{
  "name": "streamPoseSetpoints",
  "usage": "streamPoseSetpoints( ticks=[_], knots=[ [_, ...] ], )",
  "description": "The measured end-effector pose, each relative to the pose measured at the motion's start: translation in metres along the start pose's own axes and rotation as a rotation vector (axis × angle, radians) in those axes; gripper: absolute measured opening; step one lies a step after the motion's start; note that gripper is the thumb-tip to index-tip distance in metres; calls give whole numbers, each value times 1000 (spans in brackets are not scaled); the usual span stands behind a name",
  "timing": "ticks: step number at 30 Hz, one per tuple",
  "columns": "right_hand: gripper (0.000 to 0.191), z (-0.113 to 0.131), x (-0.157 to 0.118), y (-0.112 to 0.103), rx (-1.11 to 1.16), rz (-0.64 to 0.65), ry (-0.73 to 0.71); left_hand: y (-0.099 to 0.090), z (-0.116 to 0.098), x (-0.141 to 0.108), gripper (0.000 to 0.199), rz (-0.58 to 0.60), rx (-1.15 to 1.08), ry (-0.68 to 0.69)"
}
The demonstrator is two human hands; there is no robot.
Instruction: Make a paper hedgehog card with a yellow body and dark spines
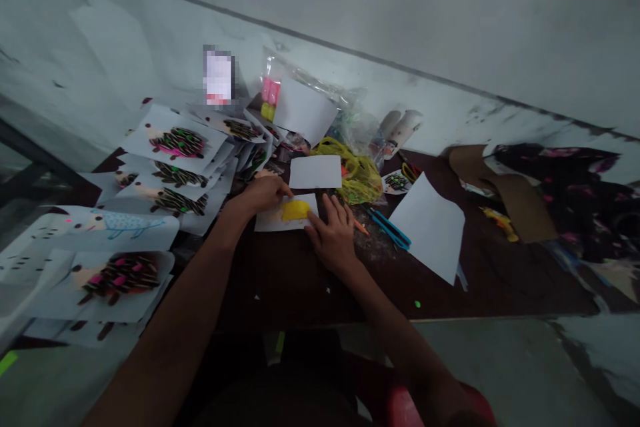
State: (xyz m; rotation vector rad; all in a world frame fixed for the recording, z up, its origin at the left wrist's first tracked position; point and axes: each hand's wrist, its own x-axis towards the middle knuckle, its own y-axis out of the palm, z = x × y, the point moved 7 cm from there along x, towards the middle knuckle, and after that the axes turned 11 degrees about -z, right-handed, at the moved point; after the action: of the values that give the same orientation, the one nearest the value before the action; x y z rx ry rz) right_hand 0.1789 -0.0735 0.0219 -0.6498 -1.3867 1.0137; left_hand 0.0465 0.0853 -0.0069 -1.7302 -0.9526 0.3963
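Observation:
A small white paper card (267, 221) lies in front of me on the dark table, with a smooth yellow patch (295, 210) on a drawn animal shape. Whether the yellow is clay or paint, I cannot tell. My left hand (264, 195) reaches its index finger to the card's upper edge, just above the yellow; its other fingers look partly curled. My right hand (334, 233) rests flat with fingers spread over the card's right edge, thumb beside the yellow. Just beyond the card sits a blank white card (315, 172).
Finished hedgehog cards (177, 143) pile up on the left. Behind are a yellow net bag (357, 177) and clear plastic bags. To the right lie blue-handled scissors (393, 228), an orange pencil (361, 227), white sheets (430, 227), a yellow cutter (500, 223) and dark patterned cloth (565, 180).

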Motion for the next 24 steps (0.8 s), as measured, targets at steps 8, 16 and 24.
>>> streamPoseSetpoints(
  ticks=[8, 16, 24],
  knots=[
    [37, 11, 1, 7, -11, 105, -31, -3, -2, 0, 39, 28, 4, -25],
    [33, 6, 1, 8, 0, 63, 12, -2, -2, 0, 41, 4, 21, -1],
    [39, 3, 0, 10, -19, 95, 47, 1, 2, -1, 40, 8, -9, -10]
  ],
)
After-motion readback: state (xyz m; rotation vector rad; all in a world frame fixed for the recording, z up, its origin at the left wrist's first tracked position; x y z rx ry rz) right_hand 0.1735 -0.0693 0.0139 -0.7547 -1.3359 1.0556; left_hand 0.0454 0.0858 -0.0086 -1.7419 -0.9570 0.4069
